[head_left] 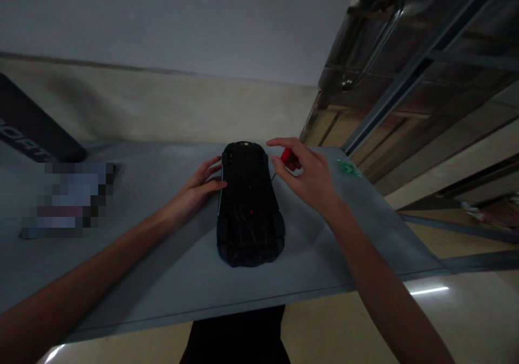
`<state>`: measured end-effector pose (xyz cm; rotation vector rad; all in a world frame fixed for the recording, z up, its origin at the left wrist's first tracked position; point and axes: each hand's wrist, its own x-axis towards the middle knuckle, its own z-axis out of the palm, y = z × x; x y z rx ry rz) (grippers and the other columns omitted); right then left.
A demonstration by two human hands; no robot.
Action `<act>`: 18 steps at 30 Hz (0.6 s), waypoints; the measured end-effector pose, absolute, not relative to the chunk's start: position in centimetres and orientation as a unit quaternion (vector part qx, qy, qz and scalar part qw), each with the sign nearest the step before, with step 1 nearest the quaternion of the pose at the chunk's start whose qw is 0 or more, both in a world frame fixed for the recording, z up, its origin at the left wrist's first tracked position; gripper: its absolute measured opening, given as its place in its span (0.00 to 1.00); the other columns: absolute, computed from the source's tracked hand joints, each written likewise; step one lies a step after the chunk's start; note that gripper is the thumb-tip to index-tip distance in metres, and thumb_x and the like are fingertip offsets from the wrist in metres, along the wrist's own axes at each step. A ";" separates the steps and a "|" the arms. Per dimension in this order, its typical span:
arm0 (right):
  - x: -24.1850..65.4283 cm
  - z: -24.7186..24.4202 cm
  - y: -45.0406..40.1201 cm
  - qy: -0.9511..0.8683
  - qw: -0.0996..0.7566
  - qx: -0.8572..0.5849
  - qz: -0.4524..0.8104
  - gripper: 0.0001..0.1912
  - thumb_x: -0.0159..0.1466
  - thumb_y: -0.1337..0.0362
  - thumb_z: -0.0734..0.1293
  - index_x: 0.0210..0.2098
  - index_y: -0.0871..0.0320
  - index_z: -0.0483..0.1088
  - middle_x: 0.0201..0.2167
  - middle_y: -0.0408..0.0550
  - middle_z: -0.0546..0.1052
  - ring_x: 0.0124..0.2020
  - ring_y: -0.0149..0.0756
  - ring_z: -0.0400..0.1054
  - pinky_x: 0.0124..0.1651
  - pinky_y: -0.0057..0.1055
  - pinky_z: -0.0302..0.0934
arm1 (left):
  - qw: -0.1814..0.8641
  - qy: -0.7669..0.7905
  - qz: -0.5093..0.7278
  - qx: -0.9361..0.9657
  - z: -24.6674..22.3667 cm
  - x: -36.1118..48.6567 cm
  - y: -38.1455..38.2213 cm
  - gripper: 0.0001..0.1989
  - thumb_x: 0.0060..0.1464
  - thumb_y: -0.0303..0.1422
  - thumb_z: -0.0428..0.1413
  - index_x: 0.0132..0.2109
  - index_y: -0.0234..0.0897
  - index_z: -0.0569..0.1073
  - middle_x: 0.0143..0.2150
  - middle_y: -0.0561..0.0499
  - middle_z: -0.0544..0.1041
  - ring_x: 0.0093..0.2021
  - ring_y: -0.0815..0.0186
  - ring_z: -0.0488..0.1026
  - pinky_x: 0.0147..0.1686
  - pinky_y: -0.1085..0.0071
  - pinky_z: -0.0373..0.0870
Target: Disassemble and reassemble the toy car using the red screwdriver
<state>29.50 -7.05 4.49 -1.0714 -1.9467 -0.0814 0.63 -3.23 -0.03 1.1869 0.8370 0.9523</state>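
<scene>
A black toy car lies upside down on the grey table, its dark underside facing up. Against the car's left side rests my left hand, fingers apart, with the thumb on the car's edge. To the right of the car, just above the table, my right hand holds a screwdriver by its red handle. The thin shaft points down and left, close to the car's right side. My right index finger is stretched out towards the car's far end.
At the left a dark object with pale lettering stands near a blurred-out flat item. Small green pieces lie near the table's right edge. Behind is a wall; a metal frame stands at the right.
</scene>
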 end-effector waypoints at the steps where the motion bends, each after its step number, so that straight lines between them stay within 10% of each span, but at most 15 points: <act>1: 29.5 4.5 -7.1 -0.786 0.442 -0.432 -0.026 0.15 0.81 0.58 0.69 0.65 0.40 0.78 0.34 0.41 0.79 0.33 0.42 0.73 0.46 0.38 0.75 | 0.646 0.369 0.417 0.521 -0.1 0.6 -3.2 0.42 0.57 0.38 0.75 0.76 0.52 0.77 0.82 0.43 0.74 0.84 0.38 0.67 0.85 0.38 0.59; 18: 29.2 4.5 -7.1 -0.773 0.472 -0.422 -0.027 0.13 0.82 0.60 0.68 0.60 0.43 0.83 0.35 0.42 0.80 0.35 0.41 0.74 0.50 0.40 0.74 | 0.645 0.378 0.412 0.521 0.1 0.5 -3.3 0.43 0.57 0.38 0.76 0.77 0.51 0.76 0.83 0.43 0.74 0.86 0.37 0.64 0.85 0.39 0.57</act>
